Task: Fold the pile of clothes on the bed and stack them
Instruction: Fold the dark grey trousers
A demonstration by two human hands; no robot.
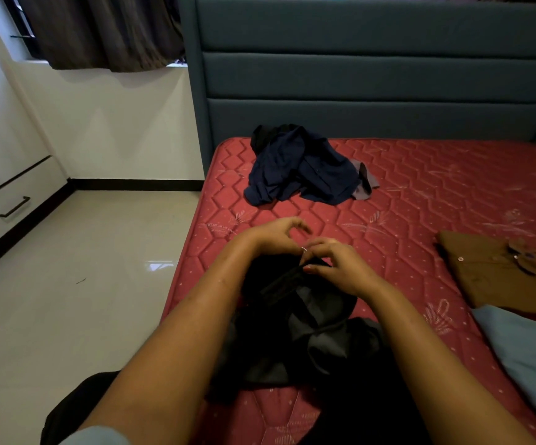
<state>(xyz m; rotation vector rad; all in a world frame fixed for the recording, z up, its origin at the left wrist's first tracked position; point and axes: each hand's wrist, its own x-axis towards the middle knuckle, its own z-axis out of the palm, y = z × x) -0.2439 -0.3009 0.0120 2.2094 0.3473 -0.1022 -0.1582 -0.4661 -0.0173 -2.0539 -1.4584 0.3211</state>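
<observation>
The right hand [334, 268] is pinching the upper edge of a black garment [308, 319], which is lying crumpled on the near part of the red mattress [420, 194]. The left hand [276, 236] is hovering just beside it with its fingers curled; whether it is gripping any cloth is unclear. A navy pile [302, 165] is sitting near the headboard [372, 75], and a folded brown shirt [501, 274] is lying to the right.

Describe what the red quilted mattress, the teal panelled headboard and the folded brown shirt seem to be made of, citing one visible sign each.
Red quilted mattress: woven ticking, slightly glossy, with stitched zigzag quilting and pale floral motifs. Teal panelled headboard: matte upholstery fabric over padding, judging by soft horizontal channels. Folded brown shirt: probably matte cotton-type cloth; buttons and creases show.
</observation>
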